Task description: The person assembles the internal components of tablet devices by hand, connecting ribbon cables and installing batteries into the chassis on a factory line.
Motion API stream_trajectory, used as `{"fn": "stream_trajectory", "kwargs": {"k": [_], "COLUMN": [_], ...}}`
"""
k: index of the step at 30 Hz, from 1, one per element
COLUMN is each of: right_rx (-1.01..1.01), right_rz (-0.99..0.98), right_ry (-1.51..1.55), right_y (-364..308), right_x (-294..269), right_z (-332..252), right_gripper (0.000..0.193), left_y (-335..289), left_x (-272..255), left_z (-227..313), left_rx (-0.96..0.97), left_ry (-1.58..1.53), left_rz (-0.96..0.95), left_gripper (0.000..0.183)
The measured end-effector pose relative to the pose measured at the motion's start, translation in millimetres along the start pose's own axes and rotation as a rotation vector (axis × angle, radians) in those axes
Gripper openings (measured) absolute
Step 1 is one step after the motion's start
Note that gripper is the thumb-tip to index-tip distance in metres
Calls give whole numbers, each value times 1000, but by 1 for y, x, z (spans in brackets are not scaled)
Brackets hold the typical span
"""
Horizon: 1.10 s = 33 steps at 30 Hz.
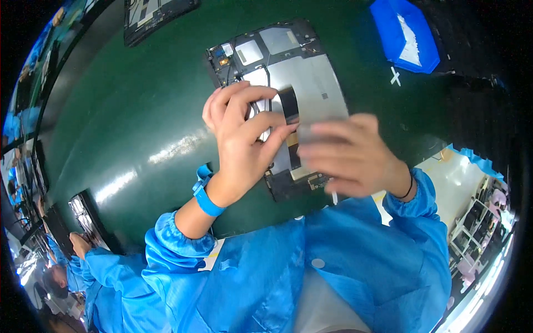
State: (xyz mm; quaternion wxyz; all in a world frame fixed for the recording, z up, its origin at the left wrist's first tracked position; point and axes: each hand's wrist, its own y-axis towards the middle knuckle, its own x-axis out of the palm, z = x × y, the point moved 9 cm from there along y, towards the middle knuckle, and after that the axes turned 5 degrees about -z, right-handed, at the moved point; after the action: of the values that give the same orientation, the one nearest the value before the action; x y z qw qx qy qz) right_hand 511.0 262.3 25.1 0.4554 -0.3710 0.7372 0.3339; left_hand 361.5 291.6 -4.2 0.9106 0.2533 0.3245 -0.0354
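In front of me lies an opened tablet-like device [331, 77], its silver metal plate and black frame with small circuit parts exposed. My left hand [242, 125] is over its middle, thumb and index finger pinched together beside a black flat strip [289, 104]. What the pinch holds, if anything, is too small to make out. A blue wrist strap [209, 198] circles that wrist. Close by, at the right of the pinch, my right hand [352, 155] hovers over the plate's lower part. Motion smears its fingers, so their grip is unclear. Below the hands an amber-and-black strip [293, 150] shows.
A blue tray [408, 33] with white pieces stands at the upper right, a white crossed strip [395, 76] near it. Another opened device [158, 16] lies at the far left of the green table [144, 122]. A co-worker's hand [80, 244] touches a device at the left.
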Motion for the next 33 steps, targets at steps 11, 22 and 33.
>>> {"fn": "stream_trajectory", "kwargs": {"k": [11,22,33], "right_rx": [-18,35,-15], "right_rz": [-235,-182,97], "right_ry": [89,62,27], "right_y": [13,24,-31], "right_x": [14,11,3], "right_z": [10,26,-12], "right_gripper": [51,47,15], "left_y": [2,-5,-42], "left_x": [13,9,-13], "left_z": [-3,-5,91], "left_rx": [-130,-132,599], "left_ry": [65,87,68], "left_rz": [-89,-20,53], "left_gripper": [30,58,25]}}
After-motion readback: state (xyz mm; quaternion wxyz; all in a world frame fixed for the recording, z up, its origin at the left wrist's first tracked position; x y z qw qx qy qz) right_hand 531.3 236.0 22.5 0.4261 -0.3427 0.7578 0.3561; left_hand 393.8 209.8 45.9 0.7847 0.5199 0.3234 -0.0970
